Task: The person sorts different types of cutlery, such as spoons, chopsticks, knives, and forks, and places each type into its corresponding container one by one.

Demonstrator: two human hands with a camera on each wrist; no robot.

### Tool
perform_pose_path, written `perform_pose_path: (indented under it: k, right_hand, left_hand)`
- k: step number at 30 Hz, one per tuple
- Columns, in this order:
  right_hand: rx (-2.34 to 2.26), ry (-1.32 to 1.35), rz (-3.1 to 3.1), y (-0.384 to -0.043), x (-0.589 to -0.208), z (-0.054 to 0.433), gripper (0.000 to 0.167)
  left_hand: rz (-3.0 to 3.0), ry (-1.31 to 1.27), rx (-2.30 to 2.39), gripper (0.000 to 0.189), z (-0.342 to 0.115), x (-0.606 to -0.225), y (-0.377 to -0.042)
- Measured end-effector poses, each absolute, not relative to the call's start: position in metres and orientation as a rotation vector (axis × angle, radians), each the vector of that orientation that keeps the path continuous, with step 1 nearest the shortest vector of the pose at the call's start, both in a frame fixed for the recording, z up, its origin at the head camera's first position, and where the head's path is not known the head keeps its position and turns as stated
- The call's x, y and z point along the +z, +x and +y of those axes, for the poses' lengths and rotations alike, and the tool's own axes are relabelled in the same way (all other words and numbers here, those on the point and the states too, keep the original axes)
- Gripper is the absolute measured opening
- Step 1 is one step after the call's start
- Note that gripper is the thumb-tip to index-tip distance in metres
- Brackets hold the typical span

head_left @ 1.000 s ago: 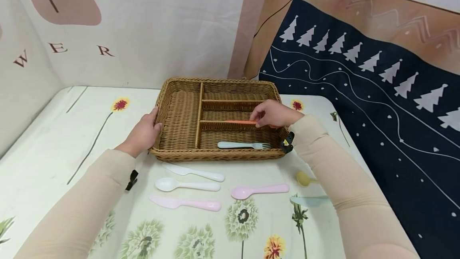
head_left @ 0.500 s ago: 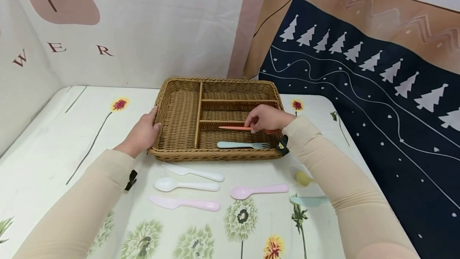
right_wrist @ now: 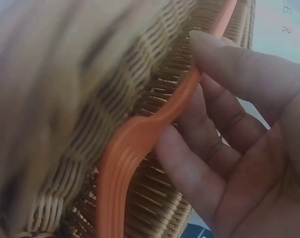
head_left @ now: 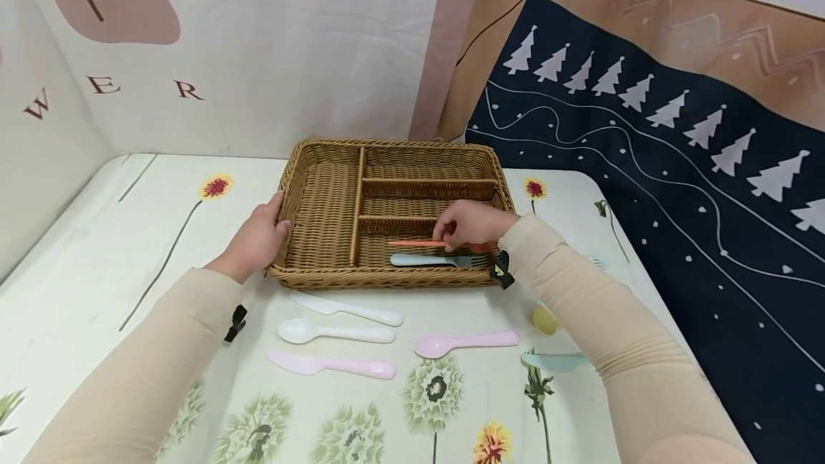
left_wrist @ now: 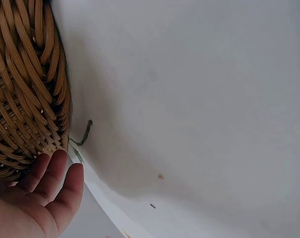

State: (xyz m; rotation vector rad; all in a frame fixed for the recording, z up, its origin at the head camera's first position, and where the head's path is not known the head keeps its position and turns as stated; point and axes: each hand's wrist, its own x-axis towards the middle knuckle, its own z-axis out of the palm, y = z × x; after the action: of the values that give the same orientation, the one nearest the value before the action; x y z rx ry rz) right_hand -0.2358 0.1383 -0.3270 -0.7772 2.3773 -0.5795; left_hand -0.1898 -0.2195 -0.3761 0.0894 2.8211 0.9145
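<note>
In the head view, an orange fork (head_left: 415, 243) is held low inside the front right compartment of the wicker basket (head_left: 387, 278). My right hand (head_left: 473, 226) pinches its handle between thumb and fingers; the right wrist view shows the fork's tined head (right_wrist: 125, 153) pointing back below the hand. A light blue fork (head_left: 425, 260) lies just in front, along the basket's front wall. At the basket's left side my left hand (head_left: 254, 238) holds the rim, thumb over the top. Its fingers (left_wrist: 53, 173) rest against the outer wicker wall in the left wrist view.
In front of the basket lie a white knife (head_left: 348, 308), a white spoon (head_left: 341, 333), a pink knife (head_left: 335, 364) and a pink spoon (head_left: 464, 342). A yellow spoon (head_left: 545, 321) and a light blue knife (head_left: 554, 360) are partly under my right forearm. Curtains hang behind the table.
My right hand has brought the orange fork from over the divider toward me, lower into the front compartment beside the light blue fork. The left hand stays on the basket.
</note>
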Motion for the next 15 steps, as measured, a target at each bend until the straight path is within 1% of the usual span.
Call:
perform_pose_path:
  k: [15]
  right_hand:
    - [-0.543, -0.857, 2.334, -0.2291, -0.3357, 0.1335, 0.017]
  left_hand:
    - [2.817, 0.087, 0.920, 0.062, -0.2191, -0.3752, -0.1896]
